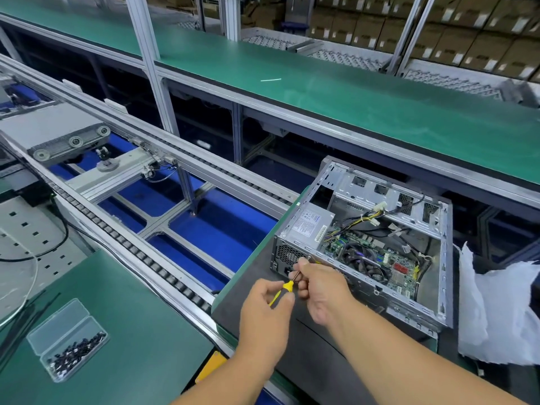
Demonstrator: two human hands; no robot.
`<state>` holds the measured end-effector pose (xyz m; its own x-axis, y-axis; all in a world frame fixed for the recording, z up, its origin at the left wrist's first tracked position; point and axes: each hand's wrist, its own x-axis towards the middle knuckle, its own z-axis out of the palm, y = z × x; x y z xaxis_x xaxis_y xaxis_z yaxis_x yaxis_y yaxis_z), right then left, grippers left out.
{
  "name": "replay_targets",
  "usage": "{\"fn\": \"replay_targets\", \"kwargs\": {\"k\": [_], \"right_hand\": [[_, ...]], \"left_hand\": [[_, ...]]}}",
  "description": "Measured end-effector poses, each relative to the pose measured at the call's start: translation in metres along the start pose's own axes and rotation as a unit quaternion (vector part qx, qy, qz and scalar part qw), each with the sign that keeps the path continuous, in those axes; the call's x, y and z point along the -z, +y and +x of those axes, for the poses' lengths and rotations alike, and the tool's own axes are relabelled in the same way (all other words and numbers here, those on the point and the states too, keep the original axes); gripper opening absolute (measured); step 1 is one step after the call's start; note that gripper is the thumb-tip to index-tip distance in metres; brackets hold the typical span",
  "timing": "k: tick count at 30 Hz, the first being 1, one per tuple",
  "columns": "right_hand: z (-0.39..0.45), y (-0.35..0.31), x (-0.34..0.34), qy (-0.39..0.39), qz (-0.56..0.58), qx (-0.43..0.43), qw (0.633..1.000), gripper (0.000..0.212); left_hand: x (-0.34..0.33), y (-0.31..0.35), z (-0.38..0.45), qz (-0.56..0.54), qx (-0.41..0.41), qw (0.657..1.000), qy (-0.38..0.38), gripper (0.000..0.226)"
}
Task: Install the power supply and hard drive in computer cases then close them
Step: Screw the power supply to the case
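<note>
— Two hands at the rear of the case, one tool between them. What lies furthest out to the left hand's side?

— Well left of the left hand (264, 312), a clear plastic box of screws (67, 339) with its lid open on the green mat (140, 331). Black cable ties (22, 320) are fanned out beyond it, further left. Between the box and the hand runs the roller conveyor (140, 255).

— And the left hand itself?

— Fingers curled, pinching the yellow handle of a screwdriver (283, 290). The shaft slants up and away from that hand toward the case's back panel.

— The right hand?

— The right hand (320, 290) sits just right of the left one, its thumb and forefinger closed round the shaft near the tip. The tip meets the rear edge of the computer case (380, 247); whether a screw is there I cannot tell, the fingers cover it.

— Where is the case?

— Directly ahead of both hands, lying on its side on a dark pad (254, 290), open side up. The power supply (306, 226) sits in the corner nearest the fingertips, label up, touching the back wall. Its bundle of wires (361, 219) trails to the right over the motherboard (377, 255).

— Anything right of the right hand?

— White crumpled wrapping (496, 311), just beside the case's far end. Beyond everything, a long green shelf (321, 92).
</note>
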<state>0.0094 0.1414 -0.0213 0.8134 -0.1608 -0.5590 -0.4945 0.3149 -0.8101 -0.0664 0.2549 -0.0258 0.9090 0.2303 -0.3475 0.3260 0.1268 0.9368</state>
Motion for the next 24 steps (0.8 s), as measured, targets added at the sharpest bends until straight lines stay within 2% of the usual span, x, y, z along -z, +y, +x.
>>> {"fn": "replay_targets", "kwargs": {"k": [1, 2, 3, 4, 6, 7, 8, 9, 10, 11, 13, 15, 16, 17, 18, 19, 20, 22, 23, 24], "right_hand": [[0.001, 0.000, -0.001, 0.003, 0.004, -0.004, 1.000, 0.025], [0.001, 0.000, -0.001, 0.005, 0.008, -0.007, 1.000, 0.025], [0.001, 0.001, -0.001, 0.005, 0.014, -0.008, 1.000, 0.025], [0.001, 0.002, -0.001, 0.004, 0.023, -0.008, 1.000, 0.025], [0.001, 0.002, 0.000, -0.005, 0.049, -0.014, 0.999, 0.026], [0.002, 0.002, 0.002, -0.013, 0.057, -0.021, 0.998, 0.027], [0.002, 0.001, 0.003, -0.023, 0.058, -0.029, 0.998, 0.029], [0.003, 0.001, 0.005, -0.031, 0.054, -0.036, 0.997, 0.030], [0.002, 0.002, 0.005, -0.035, 0.047, -0.042, 0.997, 0.029], [0.002, 0.002, 0.005, -0.032, 0.040, -0.046, 0.998, 0.027], [0.001, 0.004, 0.003, -0.011, 0.016, -0.039, 0.999, 0.023], [0.001, 0.005, 0.001, 0.009, -0.008, -0.014, 1.000, 0.023], [0.001, 0.005, 0.000, 0.017, -0.012, -0.009, 1.000, 0.022], [0.001, 0.005, -0.001, 0.022, -0.009, -0.009, 1.000, 0.021], [0.001, 0.005, -0.001, 0.022, -0.005, -0.010, 1.000, 0.021], [0.000, 0.005, -0.001, 0.020, 0.003, -0.010, 1.000, 0.021], [-0.001, 0.004, -0.001, 0.017, 0.012, -0.011, 1.000, 0.022], [-0.003, 0.005, 0.000, 0.004, 0.034, -0.020, 0.999, 0.022], [-0.003, 0.005, 0.000, -0.002, 0.041, -0.024, 0.999, 0.023], [-0.004, 0.006, 0.001, -0.006, 0.041, -0.024, 0.999, 0.024]], "left_hand": [[0.001, 0.004, 0.001, -0.119, 0.126, 0.984, -0.031, 0.017], [0.002, 0.008, 0.000, -0.268, 0.262, 0.924, -0.079, 0.027], [0.005, 0.010, -0.001, -0.362, 0.342, 0.862, -0.097, 0.031], [0.006, 0.010, -0.003, -0.380, 0.372, 0.839, -0.114, 0.031], [0.002, 0.010, -0.004, -0.326, 0.344, 0.871, -0.125, 0.021], [0.000, 0.006, -0.003, -0.254, 0.288, 0.917, -0.111, 0.016], [-0.002, 0.004, -0.003, -0.138, 0.198, 0.967, -0.080, 0.013], [-0.002, 0.004, -0.005, -0.002, 0.097, 0.994, -0.049, 0.012], [-0.004, 0.003, -0.007, 0.118, 0.006, 0.993, -0.018, 0.016], [-0.005, 0.002, -0.006, 0.178, -0.056, 0.982, 0.002, 0.019], [-0.002, 0.000, -0.006, 0.219, -0.109, 0.970, 0.010, 0.022], [-0.001, -0.002, -0.007, 0.129, -0.050, 0.990, -0.004, 0.016], [-0.001, 0.003, -0.008, 0.041, 0.037, 0.998, -0.020, 0.014], [0.000, 0.008, -0.007, -0.077, 0.152, 0.984, -0.059, 0.026], [0.003, 0.012, -0.006, -0.202, 0.263, 0.939, -0.095, 0.038], [0.006, 0.015, -0.004, -0.283, 0.339, 0.890, -0.114, 0.046], [0.009, 0.017, -0.005, -0.309, 0.374, 0.864, -0.136, 0.050], [0.009, 0.020, -0.006, -0.324, 0.386, 0.851, -0.151, 0.047], [0.007, 0.022, -0.006, -0.305, 0.368, 0.867, -0.144, 0.043], [0.005, 0.023, -0.007, -0.244, 0.317, 0.906, -0.136, 0.039]]}}
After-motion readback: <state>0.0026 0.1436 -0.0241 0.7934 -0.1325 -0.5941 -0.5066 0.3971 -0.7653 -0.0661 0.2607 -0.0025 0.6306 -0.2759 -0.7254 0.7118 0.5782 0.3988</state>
